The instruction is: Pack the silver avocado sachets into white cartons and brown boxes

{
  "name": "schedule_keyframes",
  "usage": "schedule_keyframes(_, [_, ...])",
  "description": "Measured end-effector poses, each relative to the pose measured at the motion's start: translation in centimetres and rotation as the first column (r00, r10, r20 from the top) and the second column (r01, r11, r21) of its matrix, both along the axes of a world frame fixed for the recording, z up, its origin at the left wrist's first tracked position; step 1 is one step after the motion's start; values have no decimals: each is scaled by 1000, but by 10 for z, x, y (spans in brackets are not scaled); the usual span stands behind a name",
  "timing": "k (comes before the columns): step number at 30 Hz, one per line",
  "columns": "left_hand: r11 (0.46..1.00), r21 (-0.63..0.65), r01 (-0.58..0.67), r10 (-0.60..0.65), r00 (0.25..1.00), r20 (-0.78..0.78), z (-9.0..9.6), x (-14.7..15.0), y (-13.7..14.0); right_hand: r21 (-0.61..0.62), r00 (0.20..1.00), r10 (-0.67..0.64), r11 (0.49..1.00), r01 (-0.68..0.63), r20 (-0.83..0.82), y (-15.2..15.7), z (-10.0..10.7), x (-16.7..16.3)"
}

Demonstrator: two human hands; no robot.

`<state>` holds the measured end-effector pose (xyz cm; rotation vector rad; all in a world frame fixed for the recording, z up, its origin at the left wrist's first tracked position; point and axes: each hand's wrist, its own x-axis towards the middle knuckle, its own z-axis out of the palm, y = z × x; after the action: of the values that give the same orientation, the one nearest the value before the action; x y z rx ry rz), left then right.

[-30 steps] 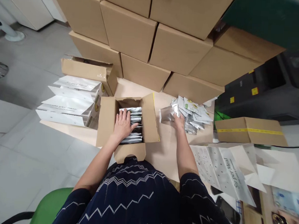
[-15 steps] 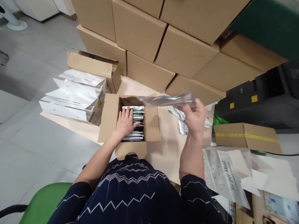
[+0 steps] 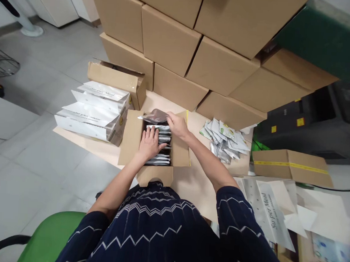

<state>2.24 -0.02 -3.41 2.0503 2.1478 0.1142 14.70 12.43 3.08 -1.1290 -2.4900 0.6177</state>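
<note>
An open cardboard box (image 3: 130, 138) stands on the table in front of me, its flaps folded outward. Inside, several flat sachets (image 3: 162, 150) stand on edge in a row. My left hand (image 3: 149, 144) lies on the far part of that row with its fingers stretched out and the thumb apart. At the box's far side, my right hand (image 3: 177, 124) pinches the end of a shiny, dark see-through pouch (image 3: 155, 116), held above the far edge of the opening. What the pouch contains cannot be made out.
A pile of white-green and silver sachets (image 3: 225, 136) lies to the right on the table (image 3: 189, 183). White "Super Meal" cartons (image 3: 89, 116) stand left, by an open carton (image 3: 113, 78). Stacked cardboard boxes (image 3: 171, 44) form a wall behind. A green chair (image 3: 50, 234) is at lower left.
My right hand has moved left with the pouch, from above the sachet pile to the box's far edge. My left hand stays on the row of sachets.
</note>
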Motion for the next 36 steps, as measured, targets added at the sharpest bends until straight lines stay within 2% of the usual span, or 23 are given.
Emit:
schedule_keyframes(4, [1000,0,-3,3,1000,7,1,0,0,68,991,35,997,-44,126,2,16,10])
schedule_keyframes(9, [1000,-12,11,-10,1000,19,2,2,0,18,917,83,995,-97,390,-3,25,14])
schedule_keyframes(13, [1000,-18,-4,4,1000,10,0,1,0,-18,879,156,986,-166,450,-6,24,4])
schedule_keyframes(16, [1000,-12,-17,17,1000,11,-1,0,0,4,878,179,979,-202,444,-10,22,1])
schedule_keyframes(19, [1000,3,-20,20,1000,19,-1,0,-1,23,889,160,982,-188,429,-15,19,5])
schedule_keyframes(22, [1000,-1,-20,20,1000,20,-1,1,-1,-26,876,155,987,-160,457,-14,15,8])
schedule_keyframes(29, [1000,-6,-24,24,1000,-3,1,2,-1,-142,866,210,976,-162,454,21,-4,-23])
schedule_keyframes(34, [1000,-4,-23,23,1000,-12,2,3,-1,-248,739,314,947,-202,596,31,-19,-54])
schedule_keyframes(36, [1000,-21,-21,21,1000,-8,4,2,0,-258,722,321,945,-201,613,32,-24,-61])
